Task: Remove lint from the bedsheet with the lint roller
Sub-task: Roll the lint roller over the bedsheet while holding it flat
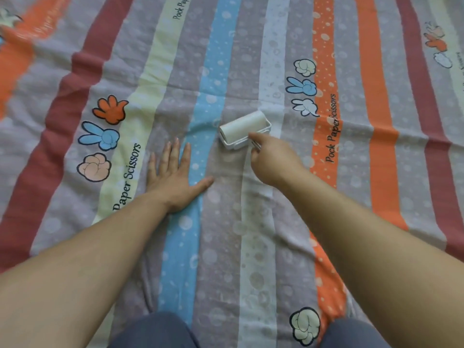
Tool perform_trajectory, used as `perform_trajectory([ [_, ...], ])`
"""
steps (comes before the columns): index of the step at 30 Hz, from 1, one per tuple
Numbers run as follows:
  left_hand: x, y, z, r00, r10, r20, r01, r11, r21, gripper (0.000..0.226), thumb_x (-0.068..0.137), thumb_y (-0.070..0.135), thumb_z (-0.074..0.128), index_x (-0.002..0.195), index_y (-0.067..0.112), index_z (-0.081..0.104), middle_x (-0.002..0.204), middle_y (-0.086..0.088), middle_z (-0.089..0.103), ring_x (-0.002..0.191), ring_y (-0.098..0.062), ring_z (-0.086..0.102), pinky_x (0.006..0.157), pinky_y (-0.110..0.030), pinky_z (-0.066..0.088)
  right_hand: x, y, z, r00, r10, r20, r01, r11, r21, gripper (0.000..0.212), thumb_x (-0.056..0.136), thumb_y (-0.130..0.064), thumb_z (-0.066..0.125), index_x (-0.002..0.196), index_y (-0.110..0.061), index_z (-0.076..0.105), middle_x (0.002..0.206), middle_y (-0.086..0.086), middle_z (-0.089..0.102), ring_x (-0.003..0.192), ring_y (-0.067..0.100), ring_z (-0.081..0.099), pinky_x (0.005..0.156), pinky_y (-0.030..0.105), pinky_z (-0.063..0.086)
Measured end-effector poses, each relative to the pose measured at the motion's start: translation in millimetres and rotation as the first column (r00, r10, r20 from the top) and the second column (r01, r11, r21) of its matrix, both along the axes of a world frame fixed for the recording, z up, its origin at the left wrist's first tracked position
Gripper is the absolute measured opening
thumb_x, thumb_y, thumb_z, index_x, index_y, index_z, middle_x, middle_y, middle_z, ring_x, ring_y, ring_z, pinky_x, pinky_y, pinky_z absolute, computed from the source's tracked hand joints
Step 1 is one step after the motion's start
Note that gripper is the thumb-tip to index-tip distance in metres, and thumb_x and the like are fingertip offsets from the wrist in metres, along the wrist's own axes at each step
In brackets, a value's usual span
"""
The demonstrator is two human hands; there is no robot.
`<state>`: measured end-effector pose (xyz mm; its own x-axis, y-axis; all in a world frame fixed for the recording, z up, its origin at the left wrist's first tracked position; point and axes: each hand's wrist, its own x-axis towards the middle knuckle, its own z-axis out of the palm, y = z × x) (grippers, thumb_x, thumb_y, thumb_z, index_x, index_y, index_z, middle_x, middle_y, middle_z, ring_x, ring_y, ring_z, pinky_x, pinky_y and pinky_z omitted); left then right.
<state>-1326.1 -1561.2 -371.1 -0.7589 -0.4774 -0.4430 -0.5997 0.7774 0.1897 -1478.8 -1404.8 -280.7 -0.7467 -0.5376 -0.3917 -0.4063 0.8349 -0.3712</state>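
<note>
A striped bedsheet with printed hand cartoons and lettering fills the view. A white lint roller lies on it just right of the blue stripe, its roll against the cloth. My right hand grips the roller's handle from the near side, fingers curled round it. My left hand lies flat on the sheet to the left of the roller, fingers straight and spread, palm pressing the cloth.
Small folds and wrinkles run through the sheet between my arms and around the roller. My knees in dark grey trousers show at the bottom edge. The sheet reaches every edge of the view.
</note>
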Motion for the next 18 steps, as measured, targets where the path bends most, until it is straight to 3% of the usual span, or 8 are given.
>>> perform_trajectory([
  [6, 0.1, -4.7, -7.4, 0.999, -0.009, 0.035, 0.007, 0.999, 0.04, 0.103, 0.085, 0.086, 0.021, 0.155, 0.028, -0.028, 0.159, 0.004, -0.041, 0.144, -0.011, -0.04, 0.118, -0.046, -0.024, 20.6, 26.8, -16.3, 0.994, 0.069, -0.088, -0.06, 0.993, 0.103, 0.052, 0.091, -0.018, 0.042, 0.14, -0.038, 0.039, 0.117, 0.013, 0.064, 0.102, 0.037, 0.059, 0.079, 0.04, 0.049],
  [12, -0.8, -2.0, -3.2, 1.0, 0.002, 0.015, -0.002, 0.999, 0.049, 0.106, 0.081, 0.09, 0.019, 0.156, 0.029, -0.026, 0.16, 0.005, -0.04, 0.144, -0.01, -0.039, 0.119, -0.046, -0.023, 52.4, 111.9, 5.6, 0.995, 0.091, -0.047, -0.082, 0.983, 0.164, 0.05, 0.094, -0.033, 0.038, 0.142, -0.046, 0.035, 0.119, 0.006, 0.063, 0.101, 0.031, 0.06, 0.069, 0.037, 0.041],
  [18, 0.8, 0.9, -1.9, 1.0, 0.004, 0.0, -0.004, 1.0, 0.019, 0.107, 0.081, 0.091, 0.019, 0.156, 0.029, -0.026, 0.161, 0.006, -0.038, 0.146, -0.01, -0.037, 0.12, -0.046, -0.022, 70.6, 161.1, 13.9, 0.998, 0.061, -0.002, -0.059, 0.975, 0.216, 0.053, 0.091, -0.032, 0.043, 0.139, -0.052, 0.037, 0.106, 0.001, 0.067, 0.086, 0.025, 0.059, 0.064, 0.034, 0.044],
])
